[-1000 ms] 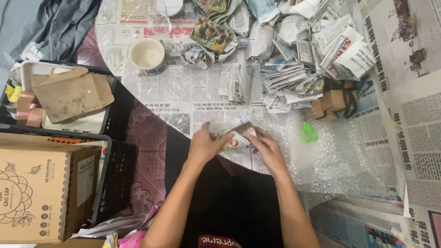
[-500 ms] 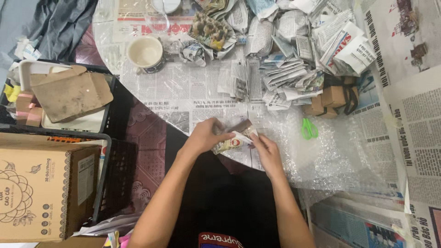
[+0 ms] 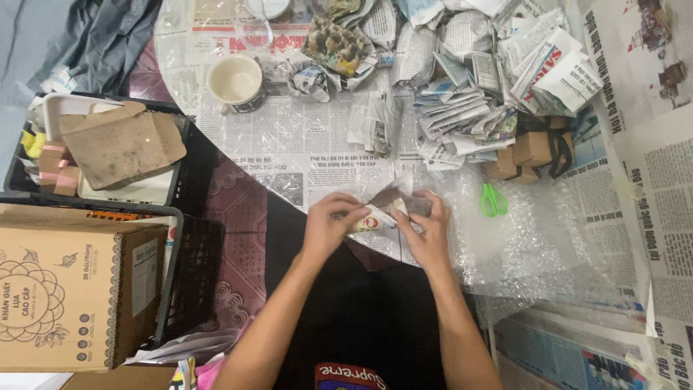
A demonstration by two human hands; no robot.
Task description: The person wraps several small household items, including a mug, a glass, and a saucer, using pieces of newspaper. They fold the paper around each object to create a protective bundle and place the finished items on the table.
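Head view: left hand [image 3: 328, 224] and right hand [image 3: 427, 232] fingers pinching a small newspaper-wrapped packet [image 3: 382, 211].

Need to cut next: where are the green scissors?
In the head view, the green scissors lie on the bubble wrap, just right of the right hand.

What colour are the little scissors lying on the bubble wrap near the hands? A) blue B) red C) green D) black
C: the scissors have bright green handles and lie on the bubble wrap, just beyond the right hand.
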